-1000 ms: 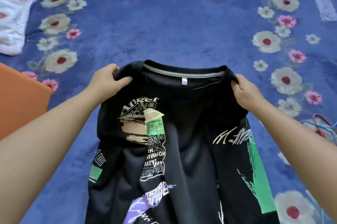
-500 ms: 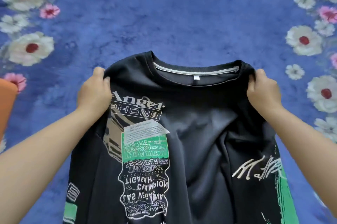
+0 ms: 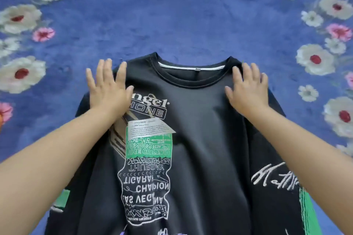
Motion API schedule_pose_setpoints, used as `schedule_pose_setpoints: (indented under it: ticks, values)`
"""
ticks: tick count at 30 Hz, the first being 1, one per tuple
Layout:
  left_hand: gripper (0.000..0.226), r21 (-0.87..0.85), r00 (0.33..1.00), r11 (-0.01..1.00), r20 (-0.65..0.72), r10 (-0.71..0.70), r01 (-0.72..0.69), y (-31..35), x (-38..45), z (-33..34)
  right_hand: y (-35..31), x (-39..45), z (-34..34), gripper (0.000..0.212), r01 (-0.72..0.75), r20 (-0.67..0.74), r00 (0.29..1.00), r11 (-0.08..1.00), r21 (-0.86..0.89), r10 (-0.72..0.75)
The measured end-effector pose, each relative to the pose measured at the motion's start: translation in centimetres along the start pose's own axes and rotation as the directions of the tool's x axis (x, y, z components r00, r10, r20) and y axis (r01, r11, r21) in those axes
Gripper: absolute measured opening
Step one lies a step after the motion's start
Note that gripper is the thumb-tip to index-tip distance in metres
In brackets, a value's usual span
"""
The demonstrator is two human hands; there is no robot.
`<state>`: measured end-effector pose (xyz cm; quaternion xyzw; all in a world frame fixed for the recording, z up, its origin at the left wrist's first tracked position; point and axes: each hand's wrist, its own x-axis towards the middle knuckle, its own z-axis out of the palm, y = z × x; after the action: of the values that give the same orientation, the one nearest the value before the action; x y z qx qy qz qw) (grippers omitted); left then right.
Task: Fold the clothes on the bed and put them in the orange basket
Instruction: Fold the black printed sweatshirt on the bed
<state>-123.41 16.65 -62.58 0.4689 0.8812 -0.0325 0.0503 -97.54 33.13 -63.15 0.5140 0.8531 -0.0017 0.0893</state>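
The black T-shirt [image 3: 200,139] lay spread front-up on the bed [image 3: 181,14], whose blue cover carried white and pink flowers along both sides of the shirt. The shirt's collar [image 3: 191,74] pointed away from the person, and its lower part ran out of view at the bottom edge. The left hand [image 3: 108,89] rested flat on the shirt's left shoulder, just beside the collar, its fingers [image 3: 101,70] straight and spread, their tips reaching past the shoulder seam onto the blue cover; it gripped nothing. The right hand [image 3: 246,89] lay flat on the opposite shoulder, also just beside the collar, fingers [image 3: 246,72] straight and slightly apart, pressing the cloth and holding nothing. Between the two hands, below the collar, the chest print [image 3: 147,158] showed white lettering and a green panel. Of containers, only a thin orange sliver [image 3: 1,120] showed at the frame's left edge, well apart from the shirt; whether it was the basket, and what it held, could not be told.
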Motion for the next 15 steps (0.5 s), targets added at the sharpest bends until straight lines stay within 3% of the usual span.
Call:
schedule_pose_setpoints:
  ticks: [2, 5, 7, 12, 15]
  values:
    - [0.062, -0.109, 0.988, 0.982, -0.038, 0.153, -0.156, 1.7, -2.6, 1.9, -2.0, -3.1, 2.4, 0.055, 0.114, -0.093, 0.99, 0.991, 0.075, -0.107]
    - [0.072, -0.089, 0.95, 0.971, 0.206, 0.236, -0.222, 3.1, -6.0, 4.4, -3.4, -7.6, 5.5, 0.059, 0.195, -0.017, 0.981, 0.974, 0.113, -0.195]
    - [0.066, -0.036, 0.919, 0.973, 0.321, 0.229, -0.23, 3.0, -7.1, 5.9, -2.6, -9.2, 7.2, 0.061, 0.218, 0.025, 0.975, 0.97, 0.11, -0.222]
    - [0.066, -0.071, 0.915, 0.974, 0.332, 0.228, -0.217, 3.1, -7.6, 6.4, 1.3, -7.3, 8.2, 0.082, 0.058, 0.047, 0.996, 0.975, 0.215, -0.07]
    - [0.063, -0.114, 0.922, 0.97, 0.306, 0.239, -0.214, 3.0, -9.3, 6.1, 1.5, -7.0, 7.6, 0.072, 0.032, 0.07, 0.997, 0.984, 0.175, -0.045]
